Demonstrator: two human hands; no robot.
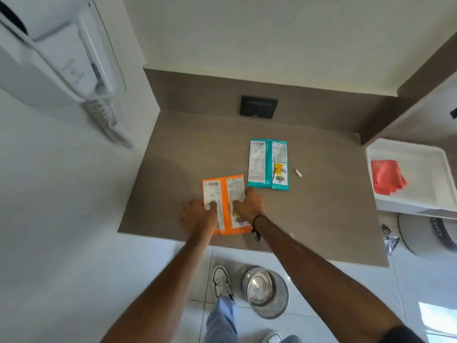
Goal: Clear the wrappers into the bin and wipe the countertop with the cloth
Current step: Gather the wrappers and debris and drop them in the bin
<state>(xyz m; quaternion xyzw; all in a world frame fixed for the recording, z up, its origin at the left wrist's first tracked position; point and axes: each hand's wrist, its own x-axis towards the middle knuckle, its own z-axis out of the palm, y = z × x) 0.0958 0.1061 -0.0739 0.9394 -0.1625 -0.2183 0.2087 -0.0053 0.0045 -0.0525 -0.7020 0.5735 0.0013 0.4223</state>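
Observation:
An orange wrapper [223, 191] lies flat near the front edge of the brown countertop [321, 219]. My left hand [197, 215] grips its left side and my right hand [248, 205] grips its right side, fingers curled over the wrapper. A teal wrapper [268, 164] lies flat just beyond it, untouched. A small white scrap [298, 173] sits to the right of the teal wrapper. A red cloth [387, 177] lies folded in the white sink [420, 154] at the right. The metal bin [265, 292] stands on the floor below the counter's front edge.
A wall phone [74, 70] hangs on the left wall. A black socket plate [258, 106] is set in the backsplash. A white round appliance [425, 233] and a crumpled silver wrapper [389, 240] are at floor level on the right. My feet stand beside the bin.

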